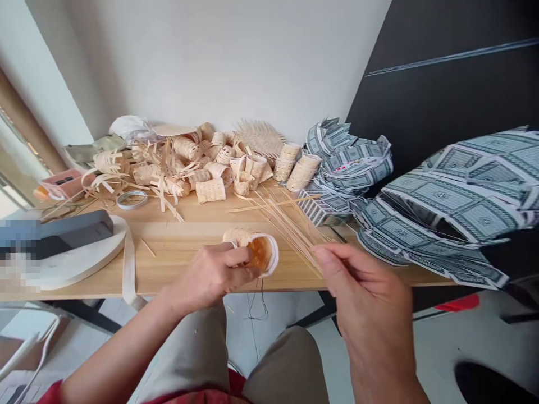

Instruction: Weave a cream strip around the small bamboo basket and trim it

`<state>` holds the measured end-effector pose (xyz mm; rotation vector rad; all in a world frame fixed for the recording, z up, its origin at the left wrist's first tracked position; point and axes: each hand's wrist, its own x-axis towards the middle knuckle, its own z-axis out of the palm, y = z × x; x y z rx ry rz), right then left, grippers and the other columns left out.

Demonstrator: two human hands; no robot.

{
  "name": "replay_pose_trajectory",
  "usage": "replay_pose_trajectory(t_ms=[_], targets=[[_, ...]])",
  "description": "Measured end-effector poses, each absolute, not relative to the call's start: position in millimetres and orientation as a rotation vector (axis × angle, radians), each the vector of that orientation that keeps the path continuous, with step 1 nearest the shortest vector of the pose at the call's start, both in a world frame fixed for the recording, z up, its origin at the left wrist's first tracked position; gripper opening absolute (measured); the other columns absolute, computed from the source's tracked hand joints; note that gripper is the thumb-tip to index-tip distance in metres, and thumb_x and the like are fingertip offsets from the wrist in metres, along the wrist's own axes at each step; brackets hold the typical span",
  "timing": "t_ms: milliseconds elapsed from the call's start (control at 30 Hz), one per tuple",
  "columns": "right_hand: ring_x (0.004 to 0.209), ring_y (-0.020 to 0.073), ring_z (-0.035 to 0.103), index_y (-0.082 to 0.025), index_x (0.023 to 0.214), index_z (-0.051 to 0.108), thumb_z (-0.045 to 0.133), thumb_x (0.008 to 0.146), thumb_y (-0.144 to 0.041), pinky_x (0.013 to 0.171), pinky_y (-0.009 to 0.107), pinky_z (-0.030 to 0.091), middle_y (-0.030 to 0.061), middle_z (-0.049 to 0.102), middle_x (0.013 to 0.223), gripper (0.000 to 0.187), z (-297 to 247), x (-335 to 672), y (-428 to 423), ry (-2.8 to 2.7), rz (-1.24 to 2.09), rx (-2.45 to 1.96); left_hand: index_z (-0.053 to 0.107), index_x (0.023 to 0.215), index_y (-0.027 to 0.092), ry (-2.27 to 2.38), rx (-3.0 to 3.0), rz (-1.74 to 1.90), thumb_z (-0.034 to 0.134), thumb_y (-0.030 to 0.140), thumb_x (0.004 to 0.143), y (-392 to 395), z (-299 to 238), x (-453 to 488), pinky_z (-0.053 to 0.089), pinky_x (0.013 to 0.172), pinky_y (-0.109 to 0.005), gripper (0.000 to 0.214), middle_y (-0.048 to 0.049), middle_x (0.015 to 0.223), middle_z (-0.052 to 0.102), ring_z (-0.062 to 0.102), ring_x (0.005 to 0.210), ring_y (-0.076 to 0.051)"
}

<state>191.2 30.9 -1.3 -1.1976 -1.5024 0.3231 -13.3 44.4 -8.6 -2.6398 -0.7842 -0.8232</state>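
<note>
1. Over the lap, khaki-trousered knees [189,348] above pale tiled floor [278,350]; thin black thread [261,306] hangs below table edge.
2. L hand [210,275]: fingers closed round small woven pale-bamboo cup [236,237] w/ white rim & orange inside, held over front of table.
3. R hand [364,280]: fingers curled, tips at ends of fan of thin straw-coloured bamboo strips [290,224]; can't tell if gripping them.
4. Light-wood tabletop [177,269]: white oval board [80,261] at L w/ blurred dark block on it, white tape strip [128,269] hanging over edge, clear tape roll [132,199].
5. Further back: heap of woven bamboo cylinders & offcuts [181,168], two upright woven tubes [290,168], pink box [63,185]. At R, crumpled grey-green patterned paper sheets [463,196].
6. Far: white wall [210,62], black panel [442,84] on R.
</note>
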Motion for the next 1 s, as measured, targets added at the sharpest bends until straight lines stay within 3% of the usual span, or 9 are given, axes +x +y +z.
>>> replay_pose_trajectory(t_ms=[167, 300, 467, 600, 700, 900, 1000], targets=[[0.062, 0.0126, 0.057, -0.018, 0.070, 0.063, 0.053, 0.078, -0.016, 0.057, 0.022, 0.042, 0.0001, 0.065, 0.069, 0.013, 2, 174, 29, -1.815, 0.427, -1.173, 0.061, 0.086, 0.016, -0.732, -2.590, -0.831, 0.033, 0.016, 0.093, 45, -8, -8, 0.030, 0.051, -0.022, 0.028, -0.0007, 0.071, 0.057, 0.042, 0.057, -0.009], [0.052, 0.0089, 0.047, -0.017, 0.058, 0.053, 0.049, 0.076, -0.010, 0.050, 0.021, 0.034, -0.0027, 0.055, 0.057, 0.020, 0, 168, 31, -1.927, 0.381, -1.202, 0.061, 0.083, 0.016, -0.716, -2.583, -0.817, 0.033, 0.016, 0.093, 41, -6, -2, 0.030, 0.050, -0.022, 0.030, -0.0012, 0.072, 0.058, 0.043, 0.057, -0.009], [0.054, 0.0086, 0.044, -0.018, 0.064, 0.053, 0.052, 0.080, -0.021, 0.050, 0.021, 0.034, -0.0032, 0.050, 0.059, 0.016, 4, 180, 32, -1.573, 0.474, -1.097, 0.064, 0.087, 0.017, -0.686, -2.804, -0.779, 0.041, 0.016, 0.090, 39, -7, -3, 0.033, 0.052, -0.020, 0.023, -0.0002, 0.072, 0.058, 0.046, 0.059, -0.008], [0.050, 0.0082, 0.050, -0.020, 0.075, 0.049, 0.052, 0.083, -0.036, 0.035, 0.018, 0.023, -0.0004, 0.055, 0.074, 0.018, 12, 184, 31, -1.362, 0.970, -0.852, 0.067, 0.085, 0.016, -0.871, -3.003, -1.281, 0.048, 0.022, 0.088, 47, -10, -6, 0.041, 0.058, -0.017, 0.020, -0.0004, 0.072, 0.054, 0.053, 0.064, -0.007], [0.045, 0.0084, 0.048, -0.023, 0.075, 0.042, 0.050, 0.084, -0.041, 0.034, 0.016, 0.021, -0.0043, 0.049, 0.061, 0.022, 16, 187, 36, -1.291, 1.235, -0.752, 0.069, 0.078, 0.014, -1.041, -3.101, -1.680, 0.057, 0.032, 0.082, 53, -9, -6, 0.045, 0.057, -0.019, 0.021, -0.0009, 0.068, 0.054, 0.054, 0.063, -0.008], [0.040, 0.0073, 0.022, -0.026, 0.074, 0.047, 0.058, 0.078, -0.037, 0.035, 0.019, 0.023, -0.0087, 0.023, 0.051, 0.016, 16, 223, 60, -1.238, 0.957, -0.753, 0.067, 0.066, 0.012, -1.407, -3.190, -2.122, 0.068, 0.037, 0.072, 53, -3, -5, 0.043, 0.055, -0.022, 0.025, -0.0015, 0.064, 0.055, 0.053, 0.059, -0.010], [0.040, 0.0070, 0.022, -0.025, 0.071, 0.050, 0.062, 0.076, -0.034, 0.036, 0.019, 0.021, -0.0085, 0.023, 0.049, 0.015, 16, 251, 70, -1.098, 0.898, -0.784, 0.066, 0.066, 0.012, -1.505, -3.209, -2.253, 0.070, 0.034, 0.070, 53, -4, -6, 0.040, 0.053, -0.020, 0.022, -0.0007, 0.064, 0.055, 0.051, 0.058, -0.008]])
